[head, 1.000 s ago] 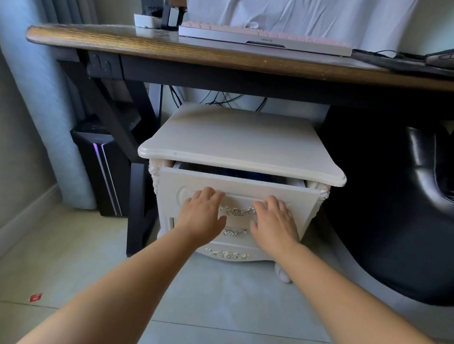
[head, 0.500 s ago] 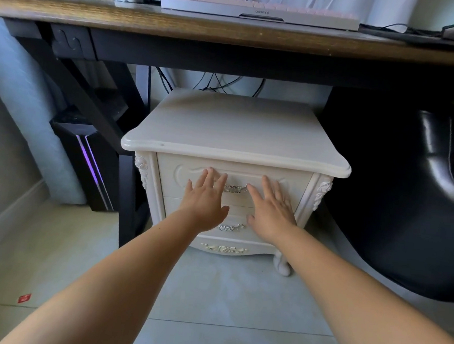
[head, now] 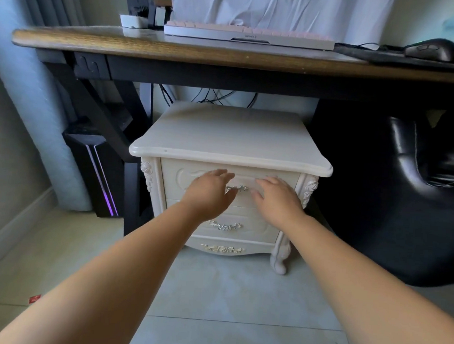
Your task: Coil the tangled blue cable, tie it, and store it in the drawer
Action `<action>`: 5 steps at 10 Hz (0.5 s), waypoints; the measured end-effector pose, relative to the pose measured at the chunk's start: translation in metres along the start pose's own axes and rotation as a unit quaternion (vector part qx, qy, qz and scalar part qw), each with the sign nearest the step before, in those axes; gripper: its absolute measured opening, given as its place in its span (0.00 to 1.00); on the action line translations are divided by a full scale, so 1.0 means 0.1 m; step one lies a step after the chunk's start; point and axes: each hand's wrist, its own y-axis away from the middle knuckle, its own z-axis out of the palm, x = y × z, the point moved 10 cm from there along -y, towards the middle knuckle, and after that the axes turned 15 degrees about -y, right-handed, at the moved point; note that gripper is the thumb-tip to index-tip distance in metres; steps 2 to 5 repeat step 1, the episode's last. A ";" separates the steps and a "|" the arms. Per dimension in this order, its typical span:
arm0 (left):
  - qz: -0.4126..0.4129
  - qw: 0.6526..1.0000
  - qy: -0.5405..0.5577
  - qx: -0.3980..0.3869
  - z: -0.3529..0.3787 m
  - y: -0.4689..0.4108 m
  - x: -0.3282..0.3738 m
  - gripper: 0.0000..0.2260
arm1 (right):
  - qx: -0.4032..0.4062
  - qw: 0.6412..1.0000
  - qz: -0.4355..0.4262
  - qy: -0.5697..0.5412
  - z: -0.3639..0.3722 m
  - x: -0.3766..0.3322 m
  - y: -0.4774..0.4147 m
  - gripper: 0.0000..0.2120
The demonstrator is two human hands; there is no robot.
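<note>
A cream nightstand (head: pixel 231 137) with two carved drawers stands under the desk. Its top drawer (head: pixel 174 179) is pushed fully in, flush with the frame. My left hand (head: pixel 211 191) and my right hand (head: pixel 276 199) are in front of that drawer face, one on each side of its silver handle (head: pixel 236 189), fingers straight and spread. Whether the palms still touch the wood I cannot tell. The blue cable is hidden; none of it shows anywhere.
A wooden desk (head: pixel 175 50) overhangs the nightstand, carrying a keyboard (head: pixel 249 35) and a mouse (head: pixel 434 49). A black computer tower (head: pixel 96 173) stands to the left by the desk leg, a black chair (head: pixel 421 185) to the right. Pale tiled floor (head: pixel 225 292) lies in front.
The top drawer went from partly open to fully shut under both palms. My hands now sit slightly lower and looser on its front; the camera has tilted up.
</note>
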 end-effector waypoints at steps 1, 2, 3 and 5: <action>0.010 0.994 0.000 0.111 -0.38 0.07 0.06 0.22 | 0.075 0.996 -0.038 -0.014 -0.31 -0.20 0.09 0.23; 0.010 0.994 0.000 0.111 -0.38 0.07 0.06 0.22 | 0.075 0.996 -0.038 -0.014 -0.31 -0.20 0.09 0.23; 0.010 0.994 0.000 0.111 -0.38 0.07 0.06 0.22 | 0.075 0.996 -0.038 -0.014 -0.31 -0.20 0.09 0.23; 0.010 0.994 0.000 0.111 -0.38 0.07 0.06 0.22 | 0.075 0.996 -0.038 -0.014 -0.31 -0.20 0.09 0.23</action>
